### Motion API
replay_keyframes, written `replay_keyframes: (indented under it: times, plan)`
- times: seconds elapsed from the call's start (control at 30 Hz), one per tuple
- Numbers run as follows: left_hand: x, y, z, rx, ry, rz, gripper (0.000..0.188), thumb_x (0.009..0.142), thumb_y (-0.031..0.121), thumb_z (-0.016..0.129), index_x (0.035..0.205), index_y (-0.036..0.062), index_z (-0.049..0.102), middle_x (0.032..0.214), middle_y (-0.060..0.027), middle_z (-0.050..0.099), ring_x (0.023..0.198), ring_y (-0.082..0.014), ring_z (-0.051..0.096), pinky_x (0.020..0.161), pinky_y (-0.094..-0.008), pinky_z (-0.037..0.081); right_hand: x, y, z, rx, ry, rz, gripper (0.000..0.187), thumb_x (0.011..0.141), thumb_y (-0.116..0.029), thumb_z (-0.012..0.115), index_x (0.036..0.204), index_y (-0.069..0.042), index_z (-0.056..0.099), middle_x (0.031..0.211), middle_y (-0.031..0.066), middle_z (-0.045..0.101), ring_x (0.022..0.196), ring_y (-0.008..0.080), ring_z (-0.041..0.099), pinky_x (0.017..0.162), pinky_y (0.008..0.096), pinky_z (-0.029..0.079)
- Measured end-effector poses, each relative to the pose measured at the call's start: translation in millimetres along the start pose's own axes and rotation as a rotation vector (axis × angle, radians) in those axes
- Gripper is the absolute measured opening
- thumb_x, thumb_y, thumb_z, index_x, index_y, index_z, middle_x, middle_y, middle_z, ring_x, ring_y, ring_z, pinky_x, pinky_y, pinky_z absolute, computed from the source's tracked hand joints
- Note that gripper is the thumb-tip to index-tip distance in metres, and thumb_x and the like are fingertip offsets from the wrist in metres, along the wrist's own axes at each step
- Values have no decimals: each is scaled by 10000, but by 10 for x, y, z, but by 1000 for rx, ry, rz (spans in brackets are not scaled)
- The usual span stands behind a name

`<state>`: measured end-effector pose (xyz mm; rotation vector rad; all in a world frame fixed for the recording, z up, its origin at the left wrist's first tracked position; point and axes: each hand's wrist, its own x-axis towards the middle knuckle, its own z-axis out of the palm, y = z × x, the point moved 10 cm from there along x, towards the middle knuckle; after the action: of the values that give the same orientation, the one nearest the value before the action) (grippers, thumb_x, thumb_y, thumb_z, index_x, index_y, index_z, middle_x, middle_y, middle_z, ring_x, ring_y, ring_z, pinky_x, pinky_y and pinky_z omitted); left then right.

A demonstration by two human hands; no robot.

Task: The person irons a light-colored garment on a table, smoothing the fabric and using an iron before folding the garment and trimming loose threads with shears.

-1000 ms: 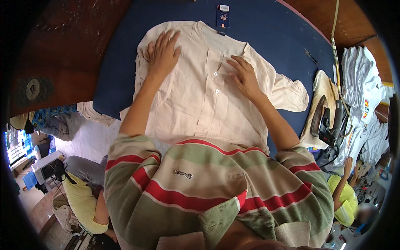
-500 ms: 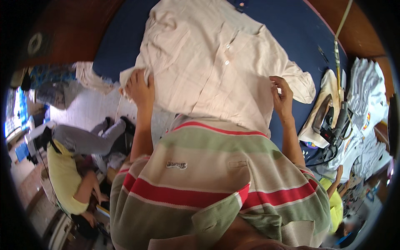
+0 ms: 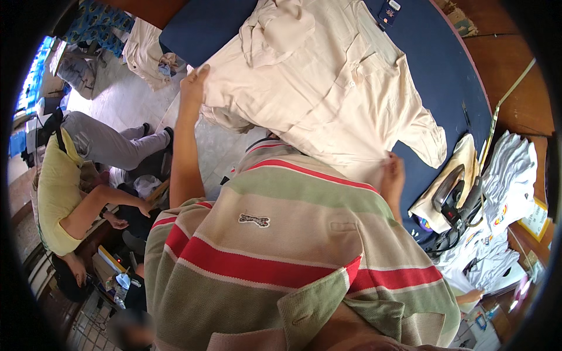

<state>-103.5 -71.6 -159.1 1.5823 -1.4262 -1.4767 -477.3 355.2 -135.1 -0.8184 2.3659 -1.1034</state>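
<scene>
Cream button-placket shirt [image 3: 328, 93] spread across the upper middle of the frame, both grips on its lower edge.
On my feed, the left grip [image 3: 194, 83], upper left of centre, is closed on one corner of the hem; the right grip [image 3: 393, 172], right of centre, is curled shut on the other side, slightly blurred, with creases running up the cloth from it. The shirt lies on a navy-covered worktop [image 3: 465, 67], one sleeve bunched at the top, the other spread toward the right. I see a dark hang tag [image 3: 389, 13] by the collar and small snips [image 3: 466, 116] at upper right. Lower down, a clothes iron [image 3: 449, 193] rests on a beige pad [image 3: 422, 206], beside stacked white shirts [image 3: 508, 167].
</scene>
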Motion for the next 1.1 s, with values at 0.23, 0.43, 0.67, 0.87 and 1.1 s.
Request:
replay_keyframes:
  times: [0.23, 0.43, 0.67, 0.87, 1.1]
  plan:
    - [-764, 487, 735, -459, -437, -193, 295, 856, 273, 586, 1025, 31, 594, 974, -111, 632, 816, -189, 644, 735, -304, 517, 1242, -785, -1664, 27, 482, -258, 175, 871, -195, 569, 906, -23, 557, 765, 39, 532, 693, 119, 475, 650, 256, 406]
    - [-1520, -59, 1831, 284, -1197, -177, 405, 863, 251, 538, 1210, 42, 524, 1045, -83, 627, 730, -148, 647, 747, -253, 469, 1495, -798, -960, -761, 618, -727, 344, 805, -212, 637, 1102, -55, 560, 1120, 177, 560, 936, 343, 577, 787, 396, 458]
    - [582, 1111, 1573, 217, -26, 281, 631, 856, 460, 503, 1241, -38, 468, 1245, -204, 515, 1166, -324, 491, 963, -345, 385, 18, -1489, 1356, -481, -460, -579, 500, 709, -325, 696, 1102, -51, 550, 1058, 149, 575, 955, 321, 567, 823, 382, 462]
    - [1514, 1051, 2227, 685, -384, 140, 514, 822, 313, 597, 1218, 1, 499, 1181, -169, 566, 1090, -284, 554, 866, -391, 472, 204, -1368, 979, -173, -487, -239, 382, 728, -78, 605, 1101, -20, 550, 905, 137, 598, 775, 228, 594, 711, 339, 485]
    - [486, 2321, 2467, -865, -1101, -35, 317, 910, 285, 504, 1103, 41, 559, 1094, -83, 609, 1059, -234, 558, 961, -377, 410, 434, -1581, -1426, 303, 270, -185, 326, 646, 25, 458, 958, 7, 551, 900, 44, 577, 854, 108, 532, 761, 224, 425]
